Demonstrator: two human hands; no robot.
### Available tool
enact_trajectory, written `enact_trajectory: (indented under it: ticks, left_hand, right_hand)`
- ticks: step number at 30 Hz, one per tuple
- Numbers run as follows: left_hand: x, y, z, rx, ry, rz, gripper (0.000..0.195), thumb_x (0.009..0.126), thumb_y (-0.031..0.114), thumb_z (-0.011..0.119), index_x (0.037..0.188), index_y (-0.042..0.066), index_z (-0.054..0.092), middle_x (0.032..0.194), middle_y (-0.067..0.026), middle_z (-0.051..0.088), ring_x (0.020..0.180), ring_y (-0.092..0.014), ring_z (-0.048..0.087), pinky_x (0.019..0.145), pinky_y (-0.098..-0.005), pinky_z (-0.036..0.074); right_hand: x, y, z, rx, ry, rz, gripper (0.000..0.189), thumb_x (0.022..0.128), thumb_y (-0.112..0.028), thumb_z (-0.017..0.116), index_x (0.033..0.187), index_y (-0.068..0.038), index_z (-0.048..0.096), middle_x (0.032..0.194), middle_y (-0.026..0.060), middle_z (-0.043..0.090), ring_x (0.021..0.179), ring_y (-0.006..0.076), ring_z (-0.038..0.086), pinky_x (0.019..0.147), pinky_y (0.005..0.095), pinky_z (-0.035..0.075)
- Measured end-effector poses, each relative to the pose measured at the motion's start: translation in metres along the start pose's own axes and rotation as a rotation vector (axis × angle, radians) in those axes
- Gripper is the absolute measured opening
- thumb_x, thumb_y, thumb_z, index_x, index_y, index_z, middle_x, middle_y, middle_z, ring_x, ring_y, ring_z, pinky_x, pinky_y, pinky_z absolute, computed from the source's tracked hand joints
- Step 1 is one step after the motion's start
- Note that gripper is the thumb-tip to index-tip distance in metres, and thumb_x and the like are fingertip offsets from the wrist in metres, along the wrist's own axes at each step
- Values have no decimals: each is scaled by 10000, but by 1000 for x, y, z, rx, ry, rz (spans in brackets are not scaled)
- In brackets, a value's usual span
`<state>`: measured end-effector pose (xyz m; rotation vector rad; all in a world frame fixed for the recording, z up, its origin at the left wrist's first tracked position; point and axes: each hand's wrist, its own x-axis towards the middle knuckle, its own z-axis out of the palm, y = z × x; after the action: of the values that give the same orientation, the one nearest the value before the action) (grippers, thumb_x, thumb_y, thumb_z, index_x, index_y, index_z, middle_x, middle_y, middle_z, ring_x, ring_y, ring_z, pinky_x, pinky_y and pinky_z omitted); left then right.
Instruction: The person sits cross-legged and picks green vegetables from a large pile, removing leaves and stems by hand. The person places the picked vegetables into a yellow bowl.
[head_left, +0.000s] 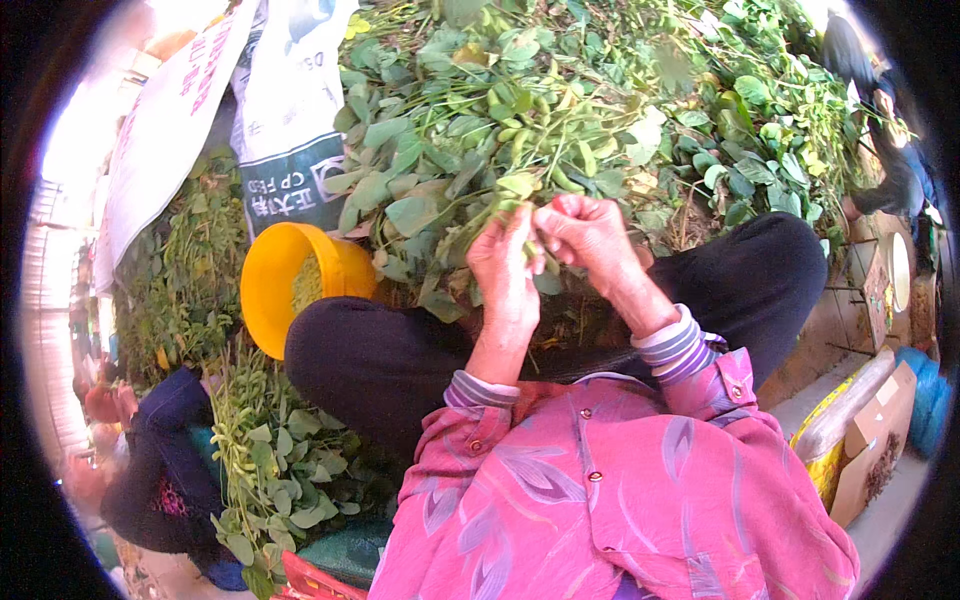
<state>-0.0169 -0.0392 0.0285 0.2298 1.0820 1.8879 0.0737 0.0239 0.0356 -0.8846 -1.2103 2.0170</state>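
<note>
Over the pile of cut soybean plants (427, 217), my two hands meet at chest height. My left hand (504, 274) grips a green soybean sprig (517, 191), with pods and a leaf jutting above its fingertips. Right beside it, my right hand (596, 236) has thumb and forefinger pinched together at the pods near the left fingers. Whether it holds a pod is hidden by the fingers. Plump green pods (529, 120) hang on the stems just beyond. To the left, a yellow bucket (255, 289) leans on its side against my knee, with light green beans (306, 285) inside.
A printed white and green feed sack (289, 105) lies behind the bucket. More plants (289, 457) lie at my left, by a seated person's dark-clothed leg (169, 427). Another person (889, 142) sits far right. A cardboard piece (874, 442) and a wire-legged stand (870, 292) are right.
</note>
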Motion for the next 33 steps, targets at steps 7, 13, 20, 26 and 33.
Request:
enact_trajectory:
  ticks: [7,13,20,26,33]
  left_hand:
    - [4,7,0,119,49,44,94,851,102,608,766,64,591,600,45,514,436,-10,371,361,-173,236]
    - [8,5,-2,266,48,52,102,833,114,632,764,108,557,599,49,505,458,-19,409,368,-162,247]
    - [7,-3,2,290,109,98,125,813,98,654,726,117,566,582,81,459,433,4,351,359,-160,207]
    - [10,-10,-5,282,71,178,100,816,91,646,738,103,584,582,82,468,433,3,351,368,-158,212]
    - [18,3,-10,-49,-206,-179,149,869,143,577,755,46,574,654,-14,545,466,-60,436,383,-175,280]
  right_hand:
    - [-17,-7,-11,-241,-222,-18,231,879,-120,542,1081,-16,588,733,-39,563,576,27,452,481,159,322]
    - [-18,-11,-16,-165,-202,55,194,864,-95,549,1032,-19,609,682,-16,563,477,18,398,411,163,278]
    - [-18,-8,-18,-59,-173,85,151,873,-88,530,978,-25,617,645,-28,537,428,9,358,372,168,229]
    - [-15,-4,-15,-54,-177,143,151,867,-85,547,988,-24,613,632,-22,537,432,14,365,369,172,231]
    - [-14,1,-22,338,-264,228,92,873,-94,548,932,-43,595,645,-26,495,443,13,328,366,160,218]
